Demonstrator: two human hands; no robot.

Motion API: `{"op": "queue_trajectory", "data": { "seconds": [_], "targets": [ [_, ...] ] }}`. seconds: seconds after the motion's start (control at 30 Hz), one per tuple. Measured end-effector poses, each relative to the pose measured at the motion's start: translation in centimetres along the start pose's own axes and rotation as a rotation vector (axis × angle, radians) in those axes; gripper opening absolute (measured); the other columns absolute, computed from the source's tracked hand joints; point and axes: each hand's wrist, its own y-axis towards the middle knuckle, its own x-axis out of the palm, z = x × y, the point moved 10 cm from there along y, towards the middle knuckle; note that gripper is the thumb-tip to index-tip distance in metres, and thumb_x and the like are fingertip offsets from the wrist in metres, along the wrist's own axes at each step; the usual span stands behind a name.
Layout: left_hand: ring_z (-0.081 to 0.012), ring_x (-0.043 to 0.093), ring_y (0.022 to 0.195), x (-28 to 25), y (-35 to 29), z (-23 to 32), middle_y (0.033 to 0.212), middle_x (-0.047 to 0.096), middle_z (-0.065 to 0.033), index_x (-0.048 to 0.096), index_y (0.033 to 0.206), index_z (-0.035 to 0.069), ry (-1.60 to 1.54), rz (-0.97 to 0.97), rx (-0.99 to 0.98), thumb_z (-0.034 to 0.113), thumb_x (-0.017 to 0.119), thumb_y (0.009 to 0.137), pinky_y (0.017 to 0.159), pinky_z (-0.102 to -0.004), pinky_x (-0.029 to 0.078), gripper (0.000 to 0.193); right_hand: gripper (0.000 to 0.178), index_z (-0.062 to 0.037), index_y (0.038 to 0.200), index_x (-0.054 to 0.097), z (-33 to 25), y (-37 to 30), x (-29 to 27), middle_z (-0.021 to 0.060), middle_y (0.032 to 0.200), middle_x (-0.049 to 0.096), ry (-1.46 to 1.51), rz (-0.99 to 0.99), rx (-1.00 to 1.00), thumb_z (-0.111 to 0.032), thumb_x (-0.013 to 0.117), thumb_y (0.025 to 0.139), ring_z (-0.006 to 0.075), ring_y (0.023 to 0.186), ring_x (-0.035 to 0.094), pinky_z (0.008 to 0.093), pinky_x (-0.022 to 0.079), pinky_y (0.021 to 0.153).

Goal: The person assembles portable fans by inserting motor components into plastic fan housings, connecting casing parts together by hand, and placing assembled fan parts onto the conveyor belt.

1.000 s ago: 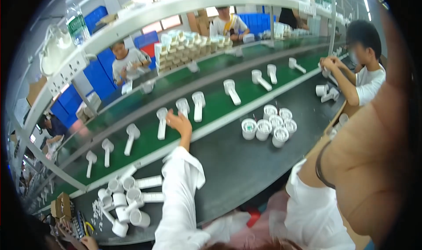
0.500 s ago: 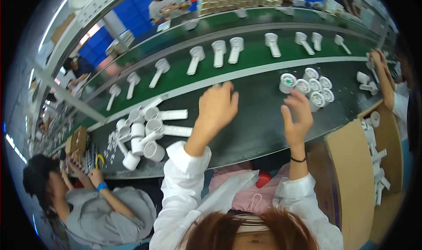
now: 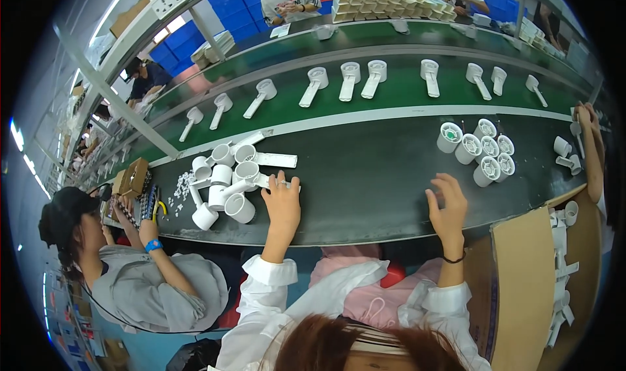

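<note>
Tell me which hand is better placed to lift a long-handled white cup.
Probably the left hand: it's right at a long-handled white cup; the right hand is farther, nearer the handleless white cups.

Around the left hand (image 3: 283, 208), the white handled cups (image 3: 239, 208) look like smooth, softly glossy plastic, as do the round cups (image 3: 488, 171) beyond the right hand (image 3: 448, 213). The counter (image 3: 365, 188) between them is smooth (nearly matt); rightward, the box (image 3: 521, 273) is matt cardboard.

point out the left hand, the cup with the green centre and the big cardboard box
Left hand (image 3: 282, 208), head view: back of the hand
Cup with the green centre (image 3: 450, 136), head view: its green centre
Big cardboard box (image 3: 521, 280), head view: left side panel
</note>
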Motion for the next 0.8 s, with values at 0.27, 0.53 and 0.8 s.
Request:
{"op": "queue_trajectory", "data": {
  "seconds": [0.27,0.53,0.8],
  "targets": [
    [-0.0406,0.05,0.121,-5.2,-3.1,6.3,0.117,0.06,-0.0212,0.052,0.091,0.004,-1.145,0.017,0.383,-0.004,0.061,0.077,0.096,-0.05,0.044,0.019,0.022,0.0001,0.098,0.063,1.8,0.7,-1.1,0.0138,0.11,0.062,-0.129,0.027,-0.09,0.001,0.068,0.077,0.0263,0.085,0.064,0.0311,0.053,0.071],
    [-0.0259,0.06,0.105,2.4,-2.9,4.0,0.122,0.056,-0.0226,0.054,0.112,-0.001,-1.844,-0.181,-0.445,0.015,0.06,0.092,0.091,-0.0397,0.053,0.027,0.022,0.0002,0.097,0.062,2.4,3.8,-1.7,0.0131,0.106,0.062,-0.155,0.077,-0.12,0.003,0.067,0.076,0.0249,0.079,0.064,0.0305,0.051,0.07],
    [-0.0169,0.065,0.087,1.0,-1.0,3.8,0.092,0.069,-0.0093,0.067,0.107,0.001,-1.221,-0.174,-0.195,-0.007,0.064,0.075,0.08,-0.0293,0.051,0.033,0.033,-0.002,0.105,0.059,3.6,8.3,-1.6,0.0148,0.114,0.058,-0.325,0.077,-0.138,0.003,0.068,0.074,0.0338,0.098,0.058,0.0395,0.048,0.084]
  ]
}}
